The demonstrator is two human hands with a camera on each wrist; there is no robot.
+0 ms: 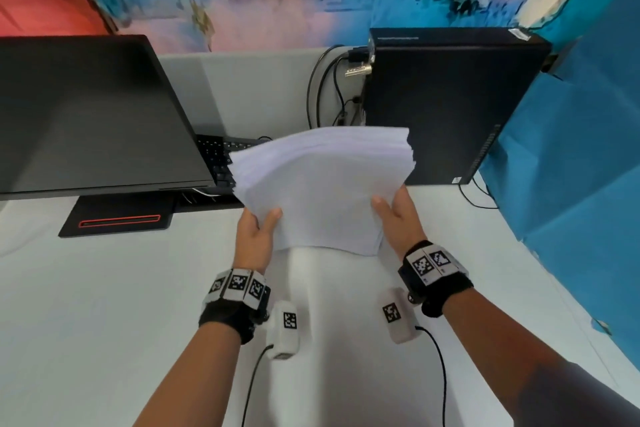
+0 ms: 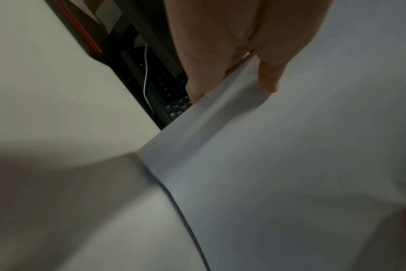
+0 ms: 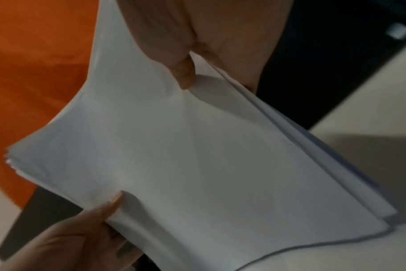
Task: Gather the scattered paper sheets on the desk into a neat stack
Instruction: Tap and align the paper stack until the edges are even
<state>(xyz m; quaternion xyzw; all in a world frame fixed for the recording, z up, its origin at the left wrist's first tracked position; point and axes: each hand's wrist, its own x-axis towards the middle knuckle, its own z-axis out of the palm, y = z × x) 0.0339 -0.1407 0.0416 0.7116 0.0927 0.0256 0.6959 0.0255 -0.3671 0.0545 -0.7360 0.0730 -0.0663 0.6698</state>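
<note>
my left hand (image 1: 255, 236) and right hand (image 1: 398, 215) each pinch side edge of paper stack (image 1: 322, 187), bottom edge on worktop (image 1: 104, 305). light, floppy, sheets slide; hold low, both sides.

White paper sheets (image 1: 322, 191), white desk (image 1: 104, 305), black monitor (image 1: 90, 114), black computer tower (image 1: 446, 104), blue cloth (image 1: 571, 149).

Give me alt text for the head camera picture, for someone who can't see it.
Two hands hold a sheaf of white paper tilted above a white desk, the left hand and right hand gripping its side edges. A dark monitor stands to the left, a black computer tower behind on the right.
</note>
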